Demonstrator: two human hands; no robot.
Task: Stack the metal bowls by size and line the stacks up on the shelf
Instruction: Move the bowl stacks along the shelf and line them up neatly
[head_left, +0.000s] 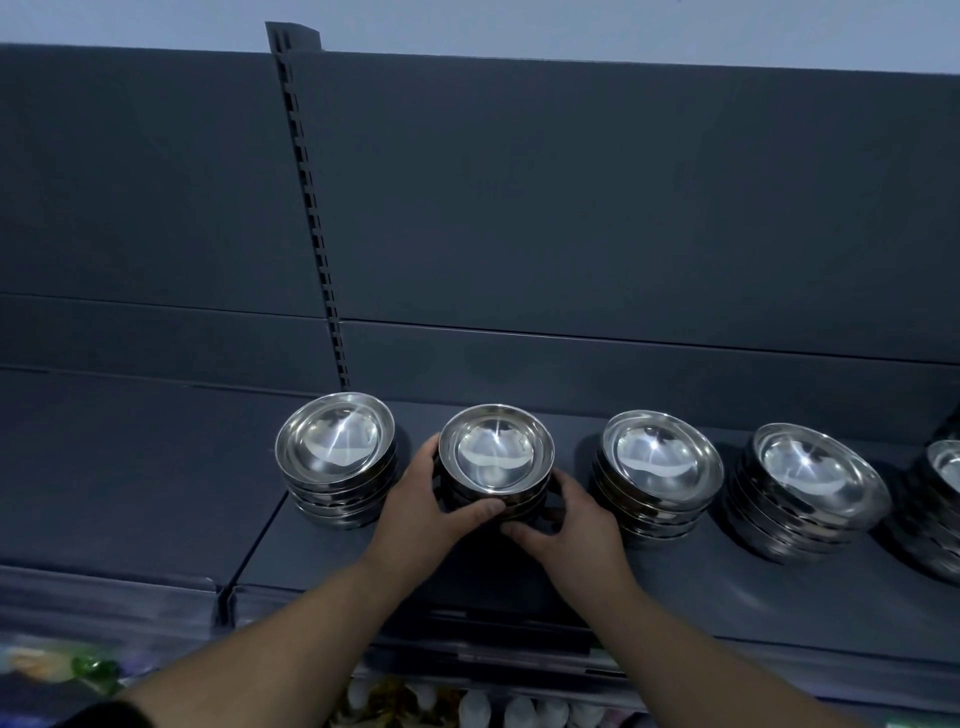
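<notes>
Head view shows the left hand (431, 501) curled round the left side of a stack of metal bowls (496, 457), its thumb laid across the front just under the top rim and its fingers wrapped behind. The right hand (569, 512) grips the same stack from the right and a little lower, thumb bent under the front edge and fingers round the far side (their tips are hidden by the bowls). Both forearms reach up from the bottom of the picture. Whether the stack rests on the dark grey shelf (156, 493) or is lifted just off it cannot be told.

This stack is second from the left in a row along the shelf. Just beside the left hand stands the leftmost stack (335, 457). To the right come a third stack (662, 467), a fourth stack (815, 480) and a fifth stack (948, 478), cut off by the picture's edge. All the bowls sit open side up and shine.

Behind the row rises a grey back panel (571, 208), with a slotted upright (309, 208) running up from behind the leftmost stack. Below the shelf front lie blurred goods (467, 706) on a lower level.
</notes>
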